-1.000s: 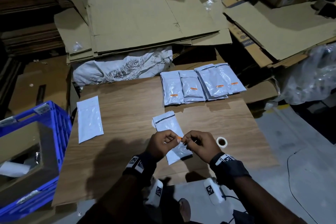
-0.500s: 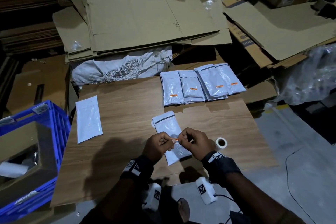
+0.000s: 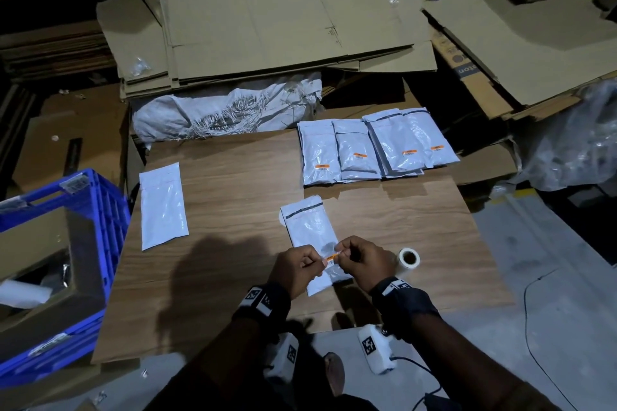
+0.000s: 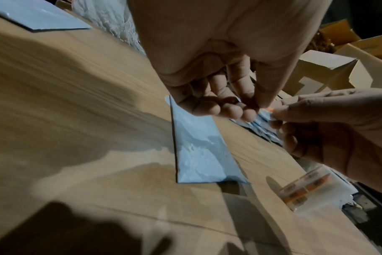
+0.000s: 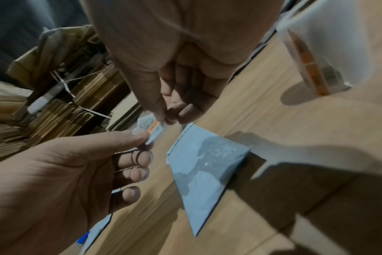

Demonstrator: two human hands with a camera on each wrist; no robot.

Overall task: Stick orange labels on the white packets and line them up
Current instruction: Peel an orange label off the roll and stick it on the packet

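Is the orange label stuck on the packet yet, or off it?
Off: both hands pinch the orange label above the packet.

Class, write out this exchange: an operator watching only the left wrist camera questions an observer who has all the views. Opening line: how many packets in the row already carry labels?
Observer: Four. The head view shows four labelled packets along the board's far edge.
Operator: Is that row tidy?
Observer: The two rightmost packets overlap.
Operator: What stands left of the board?
Observer: A blue crate.
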